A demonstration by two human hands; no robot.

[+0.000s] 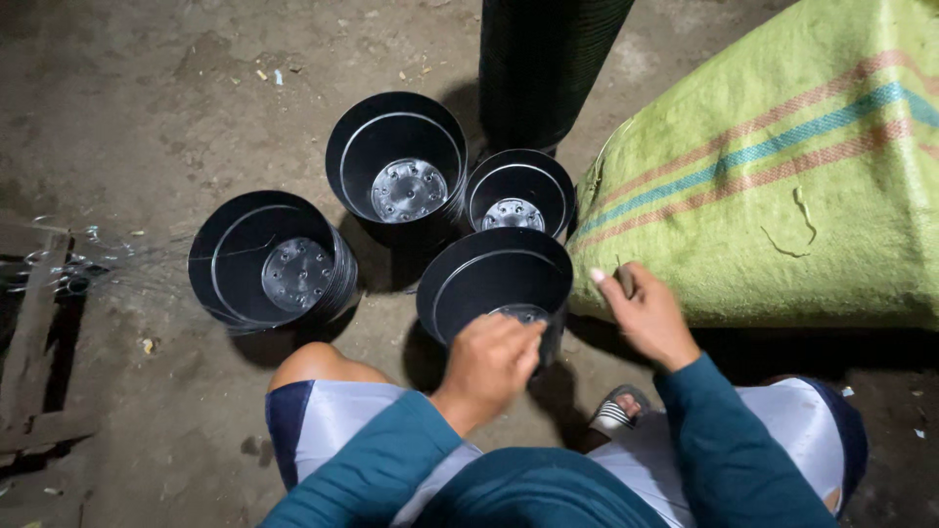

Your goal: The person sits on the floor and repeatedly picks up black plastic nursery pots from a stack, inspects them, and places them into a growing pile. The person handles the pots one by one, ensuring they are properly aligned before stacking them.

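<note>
A dim, dusty dirt floor fills the head view. At six o'clock, the left hand is closed over the near rim of a round black plastic pot. The right hand, at four o'clock, pinches a thin small object, too small to identify, against the green woven sack. Three more black pots stand toward twelve. Gripped by one rim, the light pot could tip.

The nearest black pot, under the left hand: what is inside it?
The left hand reaches into the nearest black pot. Only a sliver of its pale holed base shows; the hand covers the rest.
</note>
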